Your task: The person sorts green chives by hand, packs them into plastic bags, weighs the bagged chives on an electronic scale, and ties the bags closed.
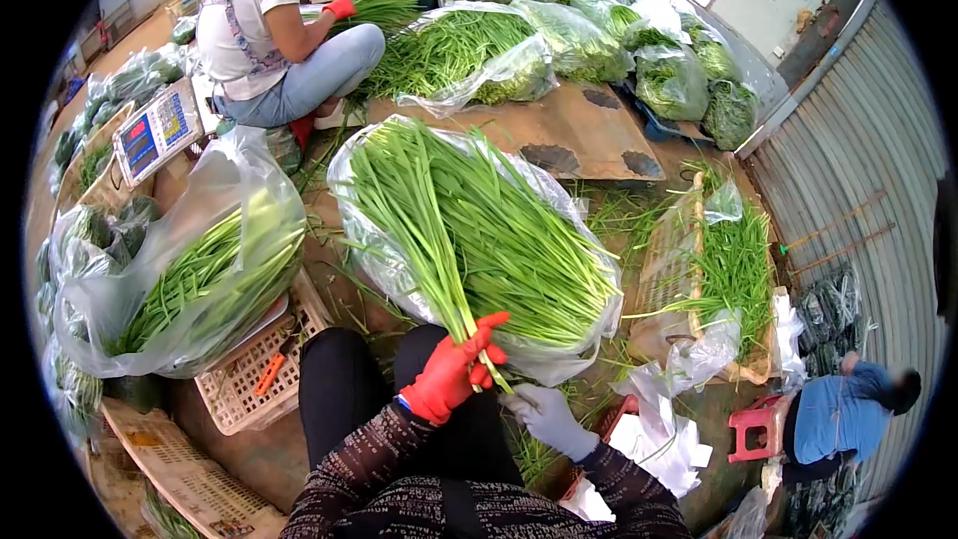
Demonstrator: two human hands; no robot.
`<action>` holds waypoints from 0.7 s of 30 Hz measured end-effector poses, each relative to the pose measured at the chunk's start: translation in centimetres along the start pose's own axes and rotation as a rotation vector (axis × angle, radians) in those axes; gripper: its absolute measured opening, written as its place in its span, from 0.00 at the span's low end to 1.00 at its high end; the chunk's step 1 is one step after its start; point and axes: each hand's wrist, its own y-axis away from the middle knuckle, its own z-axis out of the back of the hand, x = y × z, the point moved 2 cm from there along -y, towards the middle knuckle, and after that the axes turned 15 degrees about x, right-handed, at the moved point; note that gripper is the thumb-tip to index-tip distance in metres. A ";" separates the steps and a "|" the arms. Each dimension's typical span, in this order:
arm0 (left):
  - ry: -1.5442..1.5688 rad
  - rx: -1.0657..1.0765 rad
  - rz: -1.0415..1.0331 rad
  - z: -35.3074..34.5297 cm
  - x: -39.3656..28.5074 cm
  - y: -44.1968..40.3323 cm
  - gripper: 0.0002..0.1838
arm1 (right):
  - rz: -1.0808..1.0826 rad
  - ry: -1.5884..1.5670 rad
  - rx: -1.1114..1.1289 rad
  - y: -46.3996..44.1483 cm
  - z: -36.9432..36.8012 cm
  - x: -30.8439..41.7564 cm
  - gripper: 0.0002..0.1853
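Note:
In a red glove, my left hand (454,369) is closed round the lower stalks of a thin bunch of long green leaves (414,220). The bunch slants up and left over a big heap of the same greens (509,240), which lies on a clear plastic bag (549,364). My right hand (549,419), in a pale grey glove, is at the cut stalk ends just below the red glove, its fingertips pinched together at them. Whether the right fingers grip a stalk is too small to tell.
Left stand a bag of greens (200,279), a crate (225,394) with an orange-handled tool (269,373) and a scale (158,132). A seated co-worker (244,40) is at upper left, another person (843,414) at lower right. A basket of greens (733,269) is right.

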 end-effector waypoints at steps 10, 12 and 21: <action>-0.438 0.019 -0.127 -2.0 -3.4 0.8 0.20 | -0.301 0.827 0.084 5.4 6.9 -3.9 0.20; -0.517 0.050 -0.121 -2.4 -4.0 1.2 0.21 | -0.176 0.882 -0.386 2.8 10.1 0.4 0.13; 0.112 -0.032 -0.106 0.1 0.5 0.3 0.27 | -0.093 0.731 -0.469 -10.2 21.4 -2.6 0.34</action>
